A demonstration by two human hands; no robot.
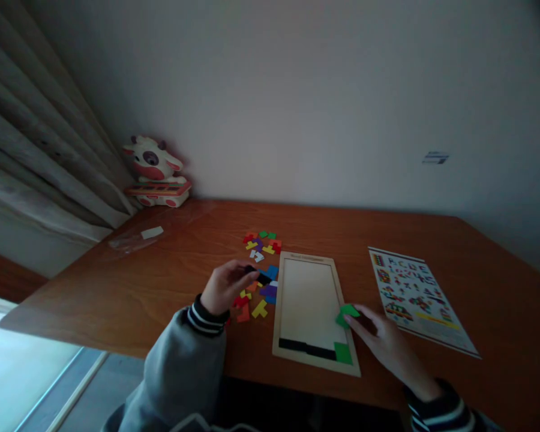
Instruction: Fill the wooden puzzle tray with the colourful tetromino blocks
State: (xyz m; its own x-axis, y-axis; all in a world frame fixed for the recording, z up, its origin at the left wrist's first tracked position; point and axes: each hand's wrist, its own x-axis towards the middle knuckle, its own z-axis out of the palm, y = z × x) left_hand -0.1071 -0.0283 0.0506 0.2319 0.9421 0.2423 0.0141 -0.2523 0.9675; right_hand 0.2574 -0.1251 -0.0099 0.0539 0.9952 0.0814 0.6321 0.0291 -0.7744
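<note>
My left hand point(228, 285) pinches a black puzzle piece point(263, 278) above the loose coloured pieces, left of the wooden puzzle frame point(276, 324). Over the frame's right edge, my right hand point(380, 333) grips a green puzzle piece point(347, 313) between thumb and fingers. Along the bottom of the frame lie black strip pieces point(308, 348), and a green square piece point(342, 353) sits in its lower right corner. Beneath and around my left hand are several pieces, among them a yellow piece point(260, 309) and a red-orange piece point(243, 313).
A printed pattern sheet point(418, 294) lies right of the frame on the brown table point(198, 240). At the back left stands a cow-shaped toy keyboard point(157, 174). Clear plastic wrapping with a white label point(152, 233) rests near it, and a curtain point(40, 138) hangs at the left.
</note>
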